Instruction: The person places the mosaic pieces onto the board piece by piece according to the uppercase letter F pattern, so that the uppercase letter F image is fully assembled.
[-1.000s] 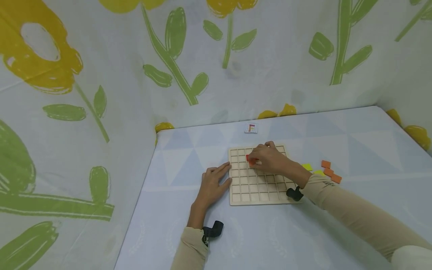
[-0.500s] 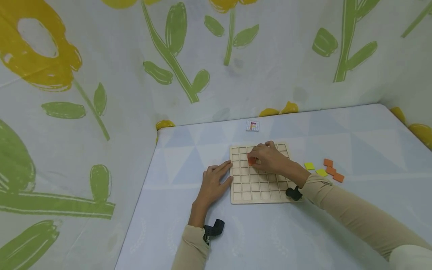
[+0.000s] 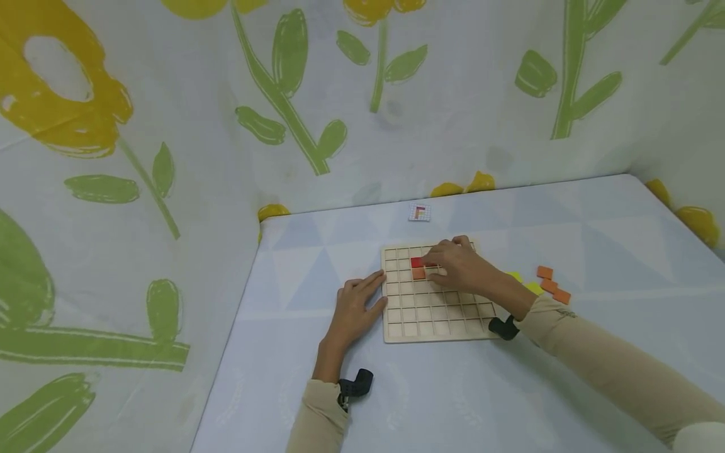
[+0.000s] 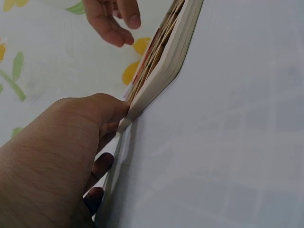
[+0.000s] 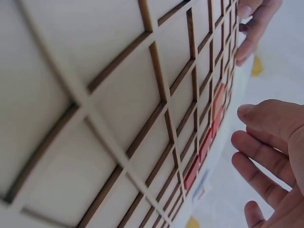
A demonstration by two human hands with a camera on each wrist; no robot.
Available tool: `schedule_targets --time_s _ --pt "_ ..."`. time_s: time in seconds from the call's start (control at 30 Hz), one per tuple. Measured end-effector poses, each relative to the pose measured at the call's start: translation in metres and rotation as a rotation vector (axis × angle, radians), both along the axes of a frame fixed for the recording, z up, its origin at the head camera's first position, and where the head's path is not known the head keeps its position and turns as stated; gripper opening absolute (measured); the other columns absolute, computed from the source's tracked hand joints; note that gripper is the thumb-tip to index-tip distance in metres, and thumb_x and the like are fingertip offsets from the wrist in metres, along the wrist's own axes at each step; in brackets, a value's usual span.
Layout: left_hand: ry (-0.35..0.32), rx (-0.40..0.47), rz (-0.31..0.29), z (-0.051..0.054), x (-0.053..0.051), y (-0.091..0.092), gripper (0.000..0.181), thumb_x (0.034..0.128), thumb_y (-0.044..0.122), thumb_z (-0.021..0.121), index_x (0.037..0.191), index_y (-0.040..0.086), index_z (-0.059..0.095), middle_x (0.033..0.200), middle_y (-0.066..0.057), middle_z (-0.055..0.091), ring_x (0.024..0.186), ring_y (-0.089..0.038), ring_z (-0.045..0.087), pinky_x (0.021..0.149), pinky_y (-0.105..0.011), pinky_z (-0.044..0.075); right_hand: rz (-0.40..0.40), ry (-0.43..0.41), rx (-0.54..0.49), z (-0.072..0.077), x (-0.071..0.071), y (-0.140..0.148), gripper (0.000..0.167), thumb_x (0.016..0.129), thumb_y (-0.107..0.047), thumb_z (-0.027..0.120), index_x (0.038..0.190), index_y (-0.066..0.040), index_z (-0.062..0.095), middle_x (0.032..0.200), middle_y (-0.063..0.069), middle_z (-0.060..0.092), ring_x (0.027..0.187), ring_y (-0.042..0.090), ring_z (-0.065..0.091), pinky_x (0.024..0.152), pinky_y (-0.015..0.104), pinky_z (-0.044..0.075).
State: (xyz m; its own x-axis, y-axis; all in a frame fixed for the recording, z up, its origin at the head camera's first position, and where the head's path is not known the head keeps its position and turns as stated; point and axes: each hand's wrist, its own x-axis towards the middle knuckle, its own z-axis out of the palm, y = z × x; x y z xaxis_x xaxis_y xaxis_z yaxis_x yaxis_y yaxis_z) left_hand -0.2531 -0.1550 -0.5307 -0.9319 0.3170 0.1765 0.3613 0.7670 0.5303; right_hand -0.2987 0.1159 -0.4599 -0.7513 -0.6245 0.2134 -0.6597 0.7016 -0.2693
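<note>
A wooden grid board (image 3: 408, 311) lies flat on the table. My left hand (image 3: 352, 308) rests at its left edge with fingers and thumb extended; the left wrist view has the thumb against the board's side. Over the upper middle of the grid hovers my right hand (image 3: 461, 267), its fingers loosely bent and apart, holding nothing in the right wrist view (image 5: 275, 156). Just left of its fingertips, an orange square tile (image 3: 418, 274) sits in a cell directly below a red tile (image 3: 416, 262). More red tiles (image 5: 192, 173) in that row are partly covered by the hand in the head view.
Right of the board lie loose orange tiles (image 3: 562, 296) and yellow tiles (image 3: 533, 288), the yellow ones partly behind the right forearm. A small card with a coloured grid pattern (image 3: 420, 212) lies beyond the board. Flower-printed cloth (image 3: 215, 126) walls the table's back and sides.
The right hand pinched the orange tile, set it in the cell below the red tile, let go and drew slightly right. The left hand has stayed at the board's edge.
</note>
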Motion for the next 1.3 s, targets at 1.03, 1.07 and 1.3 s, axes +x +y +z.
schedule_targets --time_s 1.03,1.07,1.3 --pt "0.022 0.008 0.024 -0.002 0.000 0.001 0.050 0.0993 0.035 0.060 0.147 0.021 0.053 0.153 0.010 0.045 0.126 -0.024 0.046 0.103 -0.049 0.032 -0.201 0.054 -0.065 0.000 0.063 0.098 0.025 0.082 -0.008 0.080 0.107 -0.009 0.074 0.109 0.006 0.071 0.106 0.029 0.062 0.095 0.060 0.031" --pt "0.022 0.006 0.024 -0.002 0.000 0.001 0.050 0.0993 0.036 0.059 0.147 0.021 0.053 0.153 0.010 0.045 0.126 -0.023 0.046 0.103 -0.049 0.032 -0.210 0.052 -0.070 0.000 0.065 0.101 0.025 0.083 -0.008 0.080 0.107 -0.009 0.074 0.109 0.007 0.071 0.107 0.030 0.062 0.096 0.060 0.030" --pt "-0.001 0.003 0.025 -0.002 0.000 0.001 0.050 0.0999 0.036 0.058 0.148 0.023 0.053 0.153 0.013 0.044 0.126 -0.022 0.045 0.102 -0.048 0.032 -0.233 0.116 -0.103 -0.002 0.074 0.119 0.026 0.080 -0.007 0.082 0.105 -0.007 0.075 0.106 0.007 0.072 0.105 0.031 0.062 0.092 0.060 0.031"
